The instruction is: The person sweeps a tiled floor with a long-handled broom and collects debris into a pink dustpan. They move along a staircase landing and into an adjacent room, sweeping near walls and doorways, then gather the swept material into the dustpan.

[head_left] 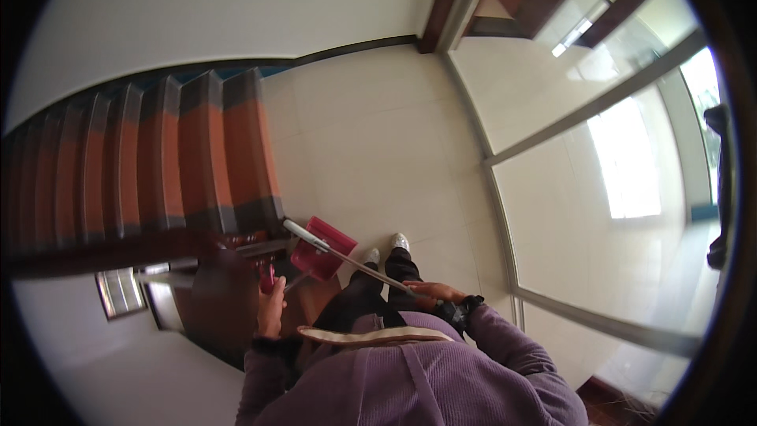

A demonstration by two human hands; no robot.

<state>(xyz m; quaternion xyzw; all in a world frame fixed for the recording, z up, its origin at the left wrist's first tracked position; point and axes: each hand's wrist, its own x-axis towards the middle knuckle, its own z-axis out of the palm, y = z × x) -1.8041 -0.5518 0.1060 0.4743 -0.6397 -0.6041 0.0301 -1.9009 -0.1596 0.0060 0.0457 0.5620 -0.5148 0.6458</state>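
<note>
My left hand (273,303) is closed around the pink handle (268,279) of a long-handled dustpan. The red-pink dustpan's pan (322,248) is in front of my feet, to the left. My right hand (434,291) grips a long metal pole (372,273), which slants away to the left across the pan. At its far end is a narrow pale head (306,235), near the foot of the stairs; its exact kind is hard to tell.
A staircase with red-brown, grey-edged steps (201,154) rises at the left, beside a dark wooden banister (118,254). Pale floor tiles (378,148) lie ahead. Glass panels in a metal frame (500,219) stand at the right. A white wall (236,6) is beyond.
</note>
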